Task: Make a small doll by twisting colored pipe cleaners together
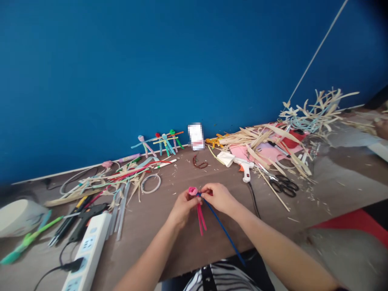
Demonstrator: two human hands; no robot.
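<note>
Pinching a pink bud [193, 190] above the counter's near edge

We see both hands closed to fingertip pinches, meeting just inside the near edge of the counter [169, 236], about midway along it. Our left hand [182, 206] nips the small rolled bud between thumb and fingers. Our right hand [220, 198] is pressed against the bud from the other side and pinches the top of a blue stem [222, 228], which slants back toward our body and past the near edge. Two pink tails [200, 220] hang down from the bud between the hands.

We judge these strands to be very light, fuzzy and easily bent, likely to keep whatever bend they get. The bud looks soft enough to crush or unroll, so the safest hold seems to be right at its base, where bud and stem meet.

Toward the left near corner lie a white power strip [89, 250] and a black glue gun [87, 214]. Farther in, right of the hands, sit a white glue gun [246, 169] and black scissors [285, 186]. A loose heap of pale dried strips [273, 141] spreads toward the far right corner. Along the far edge, small stick figures [163, 141] lean against the blue wall [182, 60].
</note>
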